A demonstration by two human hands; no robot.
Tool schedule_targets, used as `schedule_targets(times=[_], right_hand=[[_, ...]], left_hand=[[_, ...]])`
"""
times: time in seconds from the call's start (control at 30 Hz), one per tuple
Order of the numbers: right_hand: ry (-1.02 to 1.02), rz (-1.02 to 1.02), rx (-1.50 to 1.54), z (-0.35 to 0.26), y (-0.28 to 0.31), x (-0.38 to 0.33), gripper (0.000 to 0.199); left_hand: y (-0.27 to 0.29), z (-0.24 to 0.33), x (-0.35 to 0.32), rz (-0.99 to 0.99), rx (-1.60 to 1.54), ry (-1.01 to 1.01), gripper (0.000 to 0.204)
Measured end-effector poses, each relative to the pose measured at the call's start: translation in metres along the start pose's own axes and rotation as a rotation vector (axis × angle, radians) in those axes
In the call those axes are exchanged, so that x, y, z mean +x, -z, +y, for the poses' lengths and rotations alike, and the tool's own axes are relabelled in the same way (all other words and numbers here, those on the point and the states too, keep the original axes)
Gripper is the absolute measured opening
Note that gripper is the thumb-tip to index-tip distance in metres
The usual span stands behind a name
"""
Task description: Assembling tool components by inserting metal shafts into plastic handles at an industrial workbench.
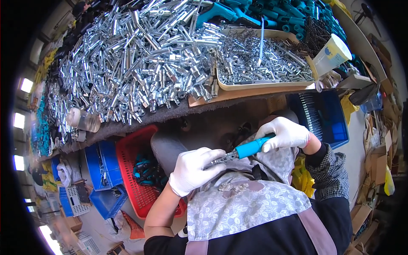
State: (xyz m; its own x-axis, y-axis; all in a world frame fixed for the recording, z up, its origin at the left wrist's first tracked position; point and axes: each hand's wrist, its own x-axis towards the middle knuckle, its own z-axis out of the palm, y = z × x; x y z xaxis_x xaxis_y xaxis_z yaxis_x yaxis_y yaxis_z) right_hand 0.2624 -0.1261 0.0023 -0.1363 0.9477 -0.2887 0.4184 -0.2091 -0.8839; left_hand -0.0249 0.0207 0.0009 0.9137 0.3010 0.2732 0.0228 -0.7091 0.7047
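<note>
My right hand, in a white glove, is closed around a teal cylindrical handle. From the handle's left end sticks out a short metal fitting. The gloved fingers of my left hand pinch that metal end, covering part of it. Together they make one teal-handled tool, whose exact kind I cannot make out. Both hands hold it above my lap, over a grey leaf-patterned apron, close to the near edge of the workbench.
Heaped on the bench are shiny metal fittings. A tray holds springs and small metal parts, with a paper cup beside it. Teal handles lie behind. Below stand a red basket and blue bins.
</note>
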Motion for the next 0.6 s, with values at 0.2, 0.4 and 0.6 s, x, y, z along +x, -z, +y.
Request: schedule_targets(times=[0.2, 0.4, 0.6], right_hand=[[0.052, 0.031, -0.067, -0.017, -0.032, 0.016, 0.058], [-0.070, -0.037, 0.039, -0.018, -0.045, 0.021, 0.051], [-0.184, -0.088, 0.168, -0.026, -0.049, 0.023, 0.045]], left_hand=[[-0.008, 0.000, 0.006, -0.020, 0.139, -0.048, 0.049], [-0.002, 0.008, 0.007, -0.414, 0.322, 0.111, 0.064], [-0.003, 0.007, 0.004, -0.355, 0.255, 0.095, 0.054]])
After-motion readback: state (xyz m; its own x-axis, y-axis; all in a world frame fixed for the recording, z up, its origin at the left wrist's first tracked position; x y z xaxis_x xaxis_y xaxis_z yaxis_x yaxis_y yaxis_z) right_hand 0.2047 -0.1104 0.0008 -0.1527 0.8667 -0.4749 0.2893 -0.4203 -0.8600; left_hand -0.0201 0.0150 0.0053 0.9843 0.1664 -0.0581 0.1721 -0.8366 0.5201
